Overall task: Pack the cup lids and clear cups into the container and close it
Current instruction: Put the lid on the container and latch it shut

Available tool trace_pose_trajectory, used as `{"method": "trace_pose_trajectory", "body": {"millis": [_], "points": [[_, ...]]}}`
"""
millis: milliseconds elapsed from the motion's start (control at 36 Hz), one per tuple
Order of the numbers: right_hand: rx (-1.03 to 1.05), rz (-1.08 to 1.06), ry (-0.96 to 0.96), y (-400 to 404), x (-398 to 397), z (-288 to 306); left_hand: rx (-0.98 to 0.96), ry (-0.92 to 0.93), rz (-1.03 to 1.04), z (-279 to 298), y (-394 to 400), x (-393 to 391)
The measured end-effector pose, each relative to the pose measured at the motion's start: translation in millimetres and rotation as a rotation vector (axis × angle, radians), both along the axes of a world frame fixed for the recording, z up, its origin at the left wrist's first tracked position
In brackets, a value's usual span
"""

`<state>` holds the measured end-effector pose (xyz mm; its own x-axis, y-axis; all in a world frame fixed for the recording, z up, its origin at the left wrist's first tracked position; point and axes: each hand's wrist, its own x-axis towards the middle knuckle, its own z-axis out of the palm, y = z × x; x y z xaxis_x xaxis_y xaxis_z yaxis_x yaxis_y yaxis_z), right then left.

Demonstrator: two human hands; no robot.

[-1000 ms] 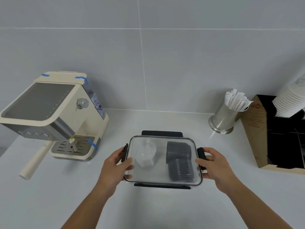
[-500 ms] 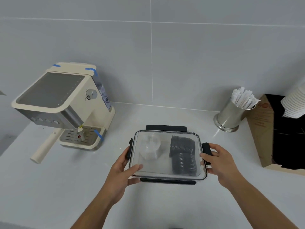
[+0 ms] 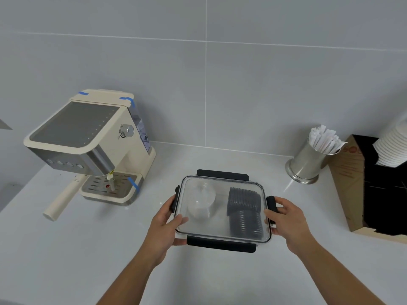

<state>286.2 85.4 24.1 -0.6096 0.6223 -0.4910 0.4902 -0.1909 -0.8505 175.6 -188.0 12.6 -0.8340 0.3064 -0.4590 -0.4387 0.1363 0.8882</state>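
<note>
A clear rectangular container [image 3: 222,235] with a transparent lid and black clip flaps sits on the white counter in front of me. Inside, on the left, lies a stack of clear cups [image 3: 201,202]; on the right lie two rows of dark cup lids [image 3: 244,211]. My left hand [image 3: 164,225] grips the container's left side, thumb on the lid's corner and fingers at the left black flap. My right hand [image 3: 286,219] holds the right side, fingers wrapped over the right black flap. The front and back flaps stick outward.
A cream espresso machine [image 3: 88,146] stands at the left with its handle pointing toward me. At the back right stands a steel cup of wrapped straws [image 3: 312,159], beside a brown box [image 3: 361,188] with a stack of white cups [image 3: 394,146].
The camera view shifted, so everything sits further right and lower in frame. My left thumb slid onto the lid's front-left corner. Both hands stay on the container's sides.
</note>
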Motion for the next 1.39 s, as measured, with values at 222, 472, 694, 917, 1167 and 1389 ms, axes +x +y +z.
{"method": "trace_pose_trajectory", "body": {"millis": [222,472,694,917,1167,1389], "points": [[0.051,-0.011,-0.009,3.7,-2.5,-7.1,-0.157,0.098,-0.031,-3.4,1.9,-6.5],[0.106,0.027,-0.03,6.4,-4.3,-11.9,-0.294,0.17,-0.06,-6.1,-2.7,-8.3],[0.112,0.055,0.002,-1.0,9.4,-20.1,-0.392,0.256,-0.073,-15.6,-15.7,-3.4],[0.184,0.083,0.003,3.7,4.8,-23.3,-0.452,0.318,-0.089,-21.8,-12.8,-3.7],[0.163,0.064,-0.006,13.7,0.8,-30.7,-0.388,0.298,-0.086,-17.9,-0.4,-11.2],[0.156,0.087,-0.002,15.0,-5.7,-24.6,-0.329,0.253,-0.039,-24.0,-1.4,-18.4]]}}
